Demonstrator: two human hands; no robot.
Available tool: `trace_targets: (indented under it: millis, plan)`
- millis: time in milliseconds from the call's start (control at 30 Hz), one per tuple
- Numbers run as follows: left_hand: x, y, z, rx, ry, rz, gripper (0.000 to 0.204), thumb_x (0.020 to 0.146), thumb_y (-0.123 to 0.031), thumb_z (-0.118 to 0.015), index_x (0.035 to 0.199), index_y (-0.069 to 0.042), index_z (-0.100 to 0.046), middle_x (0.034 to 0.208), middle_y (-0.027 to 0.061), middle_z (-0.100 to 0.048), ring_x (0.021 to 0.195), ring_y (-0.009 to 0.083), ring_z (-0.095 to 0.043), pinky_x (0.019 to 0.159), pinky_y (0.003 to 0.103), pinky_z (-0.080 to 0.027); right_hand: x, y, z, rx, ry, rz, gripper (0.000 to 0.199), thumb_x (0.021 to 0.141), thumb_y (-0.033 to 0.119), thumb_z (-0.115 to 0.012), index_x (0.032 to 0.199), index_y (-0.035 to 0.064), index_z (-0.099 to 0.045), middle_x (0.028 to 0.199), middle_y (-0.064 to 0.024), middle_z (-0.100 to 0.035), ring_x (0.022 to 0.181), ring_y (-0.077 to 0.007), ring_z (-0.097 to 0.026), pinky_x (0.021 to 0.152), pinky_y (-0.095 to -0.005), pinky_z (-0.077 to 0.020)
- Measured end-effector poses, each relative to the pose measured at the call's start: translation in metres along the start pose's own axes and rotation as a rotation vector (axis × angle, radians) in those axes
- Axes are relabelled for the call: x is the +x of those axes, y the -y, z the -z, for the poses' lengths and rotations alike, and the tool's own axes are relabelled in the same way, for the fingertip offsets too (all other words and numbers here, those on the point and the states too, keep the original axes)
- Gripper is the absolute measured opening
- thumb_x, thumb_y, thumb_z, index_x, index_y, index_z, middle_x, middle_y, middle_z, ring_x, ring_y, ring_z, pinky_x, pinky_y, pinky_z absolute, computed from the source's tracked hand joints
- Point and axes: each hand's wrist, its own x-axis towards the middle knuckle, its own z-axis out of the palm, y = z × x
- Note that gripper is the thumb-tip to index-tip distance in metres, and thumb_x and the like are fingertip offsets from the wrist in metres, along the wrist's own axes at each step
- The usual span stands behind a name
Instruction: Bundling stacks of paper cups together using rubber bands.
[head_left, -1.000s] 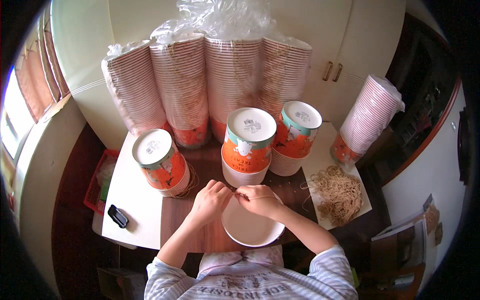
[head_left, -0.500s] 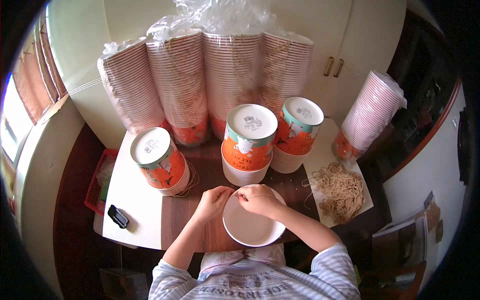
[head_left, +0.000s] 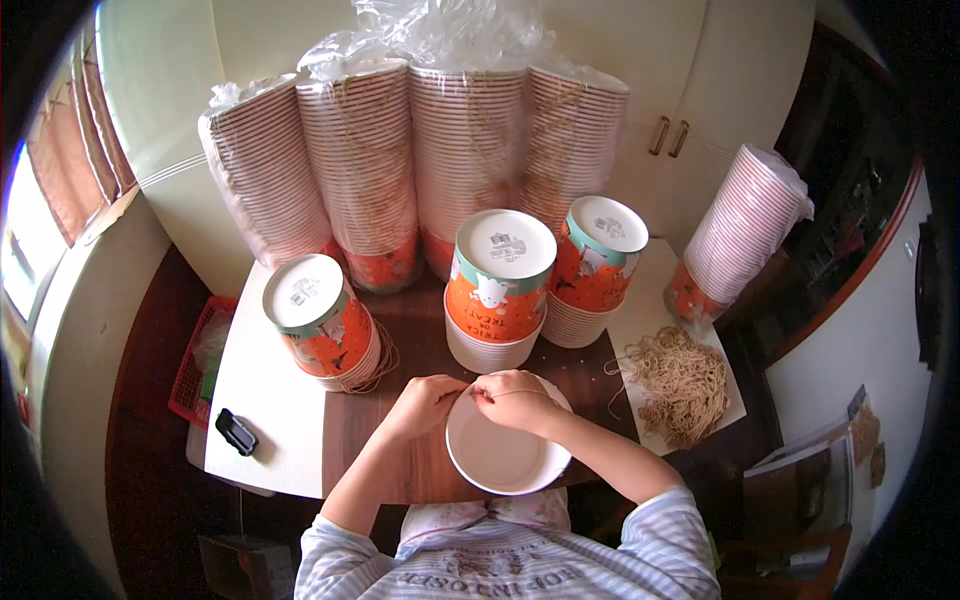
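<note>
Desk (head_left: pixel 262 420) crowded. Far left: small black device (head_left: pixel 236 432) near desk edge. Next, upturned stack of orange paper bowls (head_left: pixel 322 322), twine looped at its base, looking already bundled. Behind: tall wrapped columns of bowls (head_left: pixel 420 160). Centre: two more upturned orange stacks (head_left: pixel 498 290), no twine visible on them, likely still to tie. Left hand (head_left: pixel 428 400) knuckles up, fingers curled at rim of white paper bowl (head_left: pixel 505 450), which lies open side up at desk's near edge. Right hand (head_left: pixel 512 395) over same rim, grip pinched together on thin twine strand (head_left: pixel 520 392). Right: loose pile of cut twine (head_left: pixel 682 385), plenty left; one more wrapped column (head_left: pixel 740 235).
</note>
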Motion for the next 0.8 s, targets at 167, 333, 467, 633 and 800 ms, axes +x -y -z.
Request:
trace_targets:
  millis: [167, 333, 467, 633, 800]
  plan:
    - [-0.008, -0.003, 0.000, 0.172, -0.033, -0.080, 0.010, 0.073, -0.003, -0.056, 0.082, 0.001, -0.060, 0.078, 0.0155, -0.060, 0.073, 0.0320, -0.060, 0.064, 0.034, -0.049, 0.003, -0.005, 0.000, -0.037, 0.071, 0.087, 0.013, 0.076, 0.018, -0.056, 0.079, 0.0081, -0.064, 0.075, -0.0103, -0.064, 0.069, -0.0268, -0.062, 0.063, -0.0375, -0.0486]
    - [-0.031, -0.013, -0.002, 0.043, 0.078, -0.048, 0.017, 0.070, 0.001, -0.057, 0.087, 0.001, -0.056, 0.080, 0.0156, -0.057, 0.072, 0.0297, -0.060, 0.064, 0.034, -0.048, 0.005, -0.010, 0.016, 0.142, 0.325, 0.305, 0.016, 0.076, 0.018, -0.055, 0.085, 0.0093, -0.065, 0.079, -0.0125, -0.063, 0.076, -0.0269, -0.061, 0.068, -0.0365, -0.0478]
    - [-0.045, -0.032, 0.004, -0.169, 0.132, -0.020, 0.012, 0.071, 0.002, -0.053, 0.082, 0.003, -0.054, 0.087, 0.0126, -0.056, 0.085, 0.0249, -0.057, 0.070, 0.030, -0.047, -0.006, -0.015, 0.020, 0.278, 0.279, 0.186, 0.015, 0.075, 0.017, -0.060, 0.083, 0.0054, -0.063, 0.076, -0.0071, -0.061, 0.068, -0.0206, -0.060, 0.064, -0.0310, -0.0478]
    - [-0.057, -0.029, 0.016, -0.707, 0.085, -0.054, 0.010, 0.070, 0.000, -0.043, 0.074, -0.002, -0.052, 0.095, 0.0120, -0.057, 0.102, 0.0248, -0.049, 0.092, 0.038, -0.036, -0.026, -0.015, 0.029, 0.271, 0.363, 0.193, 0.044, 0.073, 0.009, -0.062, 0.114, 0.0092, -0.048, 0.107, -0.0071, -0.051, 0.093, -0.0188, -0.053, 0.083, -0.0303, -0.0438]
    - [-0.051, -0.036, 0.019, -1.299, 0.233, 0.148, 0.009, 0.083, -0.007, -0.045, 0.078, -0.003, -0.051, 0.090, 0.0108, -0.059, 0.086, 0.0210, -0.057, 0.087, 0.036, -0.041, -0.038, -0.014, 0.027, 0.186, 0.182, 0.265, 0.049, 0.070, 0.001, -0.058, 0.118, 0.0068, -0.045, 0.107, -0.0080, -0.048, 0.096, -0.0202, -0.051, 0.088, -0.0323, -0.0407]
